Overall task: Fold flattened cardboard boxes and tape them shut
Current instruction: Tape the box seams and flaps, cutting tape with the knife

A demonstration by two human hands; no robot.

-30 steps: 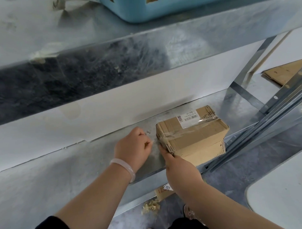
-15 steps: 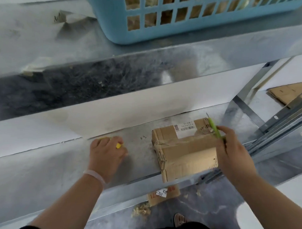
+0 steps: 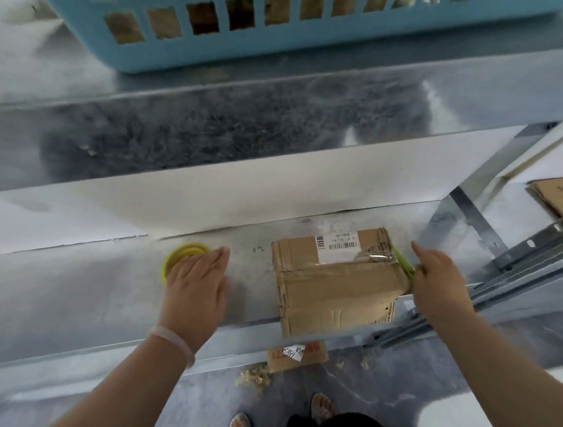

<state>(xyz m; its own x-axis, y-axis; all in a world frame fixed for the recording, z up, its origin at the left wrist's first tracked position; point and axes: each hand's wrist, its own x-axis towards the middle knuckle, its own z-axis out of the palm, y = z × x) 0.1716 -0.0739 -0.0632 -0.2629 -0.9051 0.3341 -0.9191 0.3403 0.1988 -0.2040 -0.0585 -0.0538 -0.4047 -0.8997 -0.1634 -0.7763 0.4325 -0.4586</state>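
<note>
A: What do our hands do?
B: Our left hand (image 3: 196, 280) lies flat, fingers straight, over the yellow tape roll (image 3: 184, 251). Our right hand (image 3: 437, 279) pinches a thin green thing (image 3: 403, 261) against the right end of the box (image 3: 334, 291).
A: Where is the box?
B: We see it on the metal shelf (image 3: 85, 300), between our hands. Its long side runs left to right, and its label sits on top, far from us

Not much is legible here. The cardboard box (image 3: 337, 285) has a white shipping label (image 3: 337, 246) on top with a barcode, but its print is too small to read. On the floor, a cardboard scrap (image 3: 314, 356) carries blurry red writing and a white slip (image 3: 293, 353) with handwritten digits that look like 539.
</note>
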